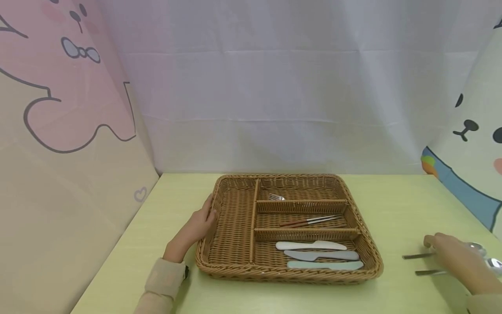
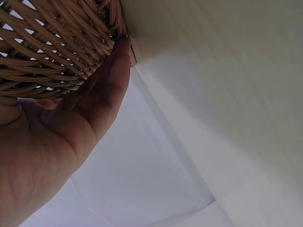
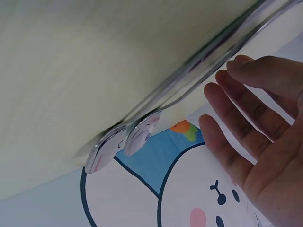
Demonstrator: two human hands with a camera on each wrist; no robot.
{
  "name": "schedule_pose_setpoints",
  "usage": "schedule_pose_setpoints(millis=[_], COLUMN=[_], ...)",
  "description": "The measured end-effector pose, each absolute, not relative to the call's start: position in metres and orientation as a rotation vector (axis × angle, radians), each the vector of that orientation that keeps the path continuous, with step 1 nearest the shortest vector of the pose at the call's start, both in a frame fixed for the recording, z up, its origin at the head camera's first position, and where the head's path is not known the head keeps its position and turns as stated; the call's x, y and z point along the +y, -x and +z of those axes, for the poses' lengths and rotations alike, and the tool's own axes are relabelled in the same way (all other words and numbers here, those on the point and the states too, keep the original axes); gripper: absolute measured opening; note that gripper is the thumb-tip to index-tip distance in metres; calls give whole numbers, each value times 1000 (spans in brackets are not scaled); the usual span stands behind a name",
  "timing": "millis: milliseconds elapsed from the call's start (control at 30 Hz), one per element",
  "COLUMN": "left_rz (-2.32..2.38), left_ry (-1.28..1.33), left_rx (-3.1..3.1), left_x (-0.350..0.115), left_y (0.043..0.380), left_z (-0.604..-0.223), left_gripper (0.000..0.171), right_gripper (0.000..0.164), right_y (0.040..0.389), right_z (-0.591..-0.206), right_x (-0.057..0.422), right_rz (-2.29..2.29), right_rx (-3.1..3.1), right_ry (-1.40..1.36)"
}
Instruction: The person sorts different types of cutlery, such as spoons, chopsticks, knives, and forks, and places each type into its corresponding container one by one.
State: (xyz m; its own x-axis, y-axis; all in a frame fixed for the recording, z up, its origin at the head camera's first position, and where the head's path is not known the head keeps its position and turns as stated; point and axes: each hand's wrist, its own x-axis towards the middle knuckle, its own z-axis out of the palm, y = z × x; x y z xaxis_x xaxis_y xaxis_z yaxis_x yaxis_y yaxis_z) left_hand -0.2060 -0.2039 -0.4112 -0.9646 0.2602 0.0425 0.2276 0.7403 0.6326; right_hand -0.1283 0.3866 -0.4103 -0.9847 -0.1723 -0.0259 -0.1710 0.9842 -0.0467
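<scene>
My left hand (image 1: 198, 226) grips the left side of a brown wicker cutlery basket (image 1: 288, 274). Its thumb is at the rim, and its fingers lie along the outer wall in the left wrist view. Over at the right, my right hand (image 1: 456, 259) is above two metal spoons (image 3: 106, 149) lying side by side on the table. Its fingers are loosely bent and apart from the spoon handles (image 3: 194, 66). White, grey and mint-green knives (image 1: 321, 256) lie in the basket's front right compartment. Chopsticks (image 1: 310, 221) are in the middle one, and a fork (image 1: 276, 197) is in the back one.
The basket stands on a pale yellow-green table (image 1: 396, 205). A white cloth (image 1: 274, 100) hangs behind it. Cloth walls with cartoon animals rise on the left (image 1: 78, 104) and right (image 1: 470, 165).
</scene>
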Motion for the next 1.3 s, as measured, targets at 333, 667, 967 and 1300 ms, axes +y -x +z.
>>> schedule_pose_setpoints(millis=[333,667,967,1300], left_rz=[1054,1052,1031,1051], left_ry=[-377,-397,-421,-377], left_rx=[2868,2862,2891,2849], left_x=[-204,-204,-205,-205], left_y=[206,207,206,207], left_z=[-411,-411,-412,-411], left_gripper=[59,59,58,59], right_gripper=[25,27,32,35], right_y=[127,125,125,120], right_z=[-423,-422,-423,-426], right_x=[393,391,393,393], right_rz=[13,141,158,185], right_rx=[3170,3227,3211,3285], right_ry=[291,421,494,565])
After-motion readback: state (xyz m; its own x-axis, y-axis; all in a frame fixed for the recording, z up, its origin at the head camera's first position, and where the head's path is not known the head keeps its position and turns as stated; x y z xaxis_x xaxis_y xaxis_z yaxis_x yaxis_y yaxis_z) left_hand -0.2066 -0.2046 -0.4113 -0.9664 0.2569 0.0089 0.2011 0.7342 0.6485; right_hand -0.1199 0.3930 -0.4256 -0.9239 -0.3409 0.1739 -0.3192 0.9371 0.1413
